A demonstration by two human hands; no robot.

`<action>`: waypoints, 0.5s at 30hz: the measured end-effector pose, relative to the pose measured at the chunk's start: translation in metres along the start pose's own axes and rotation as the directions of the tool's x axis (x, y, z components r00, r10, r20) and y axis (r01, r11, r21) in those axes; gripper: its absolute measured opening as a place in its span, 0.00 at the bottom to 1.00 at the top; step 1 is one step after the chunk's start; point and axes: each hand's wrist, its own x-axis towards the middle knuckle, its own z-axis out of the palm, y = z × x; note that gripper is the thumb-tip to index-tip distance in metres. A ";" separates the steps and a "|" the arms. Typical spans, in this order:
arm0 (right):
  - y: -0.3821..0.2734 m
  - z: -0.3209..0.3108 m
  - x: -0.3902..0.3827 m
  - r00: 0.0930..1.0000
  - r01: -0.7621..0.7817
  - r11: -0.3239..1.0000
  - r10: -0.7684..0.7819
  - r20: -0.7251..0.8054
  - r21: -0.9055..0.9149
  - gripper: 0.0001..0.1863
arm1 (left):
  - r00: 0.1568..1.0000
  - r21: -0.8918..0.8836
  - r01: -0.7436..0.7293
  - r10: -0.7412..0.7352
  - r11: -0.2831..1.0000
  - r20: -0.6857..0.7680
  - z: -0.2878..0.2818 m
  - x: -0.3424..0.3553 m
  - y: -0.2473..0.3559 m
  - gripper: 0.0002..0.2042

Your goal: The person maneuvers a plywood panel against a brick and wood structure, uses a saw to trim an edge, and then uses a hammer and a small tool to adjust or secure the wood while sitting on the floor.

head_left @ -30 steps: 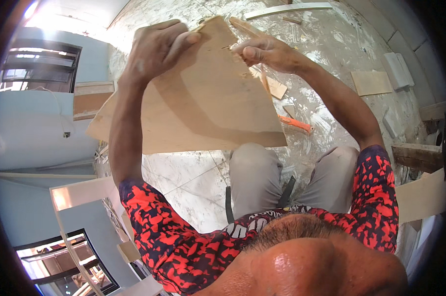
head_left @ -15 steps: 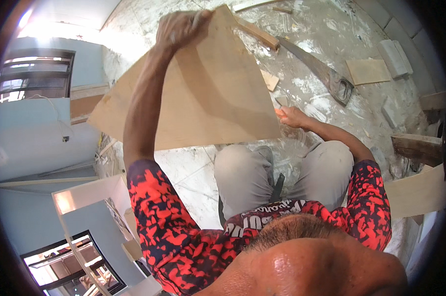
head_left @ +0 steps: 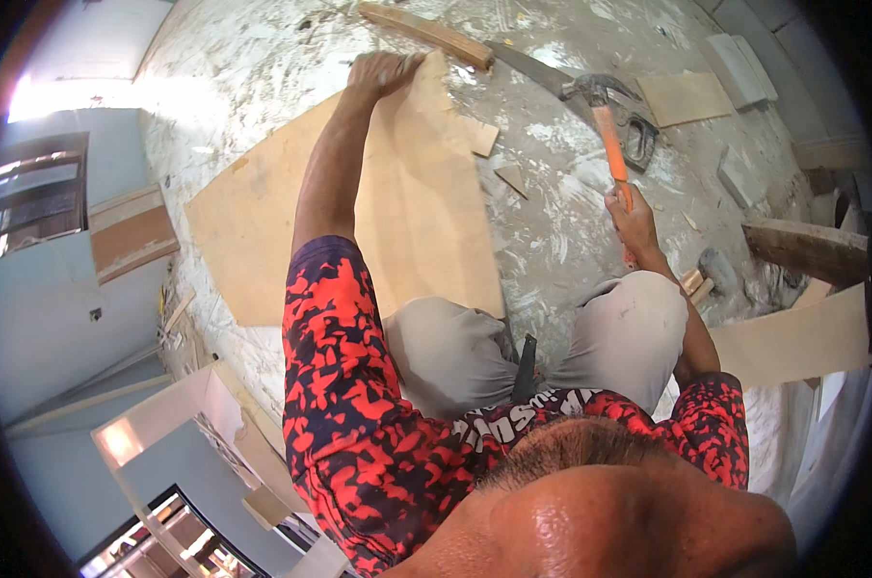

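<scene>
My left hand (head_left: 383,75) is closed round the far corner of a large, thin plywood sheet (head_left: 426,212). The sheet is pale tan and slants out in front of my left knee, its wide side toward the left. To the right, my right hand (head_left: 634,220) grips a claw hammer (head_left: 609,144) by its orange handle, with the metal head pointing away from me. Behind the hammer head lies a hand saw (head_left: 537,72) on the floor, its dark handle partly seen beyond the hammer. Hammer and plywood are apart.
Near the saw lie a wooden batten (head_left: 426,31), a square plywood piece (head_left: 685,98) and a white block (head_left: 741,69). Small offcuts (head_left: 511,179) dot the dusty floor. Thick timber (head_left: 807,250) and a curved board (head_left: 792,339) stand at my right; a pale frame (head_left: 171,409) is at left.
The plywood has come down and turned, with my left hand still on its corner. My right hand has moved right, away from the sheet, bringing the whole hammer into view.
</scene>
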 end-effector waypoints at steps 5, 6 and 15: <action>0.035 -0.006 -0.047 0.999 0.004 0.999 -0.006 -0.050 -0.042 0.18 | 0.989 -0.105 0.127 -0.118 0.986 0.089 0.113 -0.023 -0.067 0.32; 0.035 -0.002 -0.056 0.999 -0.017 0.999 0.015 -0.036 -0.045 0.18 | 0.988 -0.116 0.109 -0.095 0.987 0.121 0.120 -0.035 -0.076 0.31; -0.030 0.051 -0.028 0.878 0.329 0.914 -0.204 0.433 -0.237 0.19 | 0.914 -0.244 0.404 -0.378 0.882 0.147 0.189 -0.153 -0.099 0.27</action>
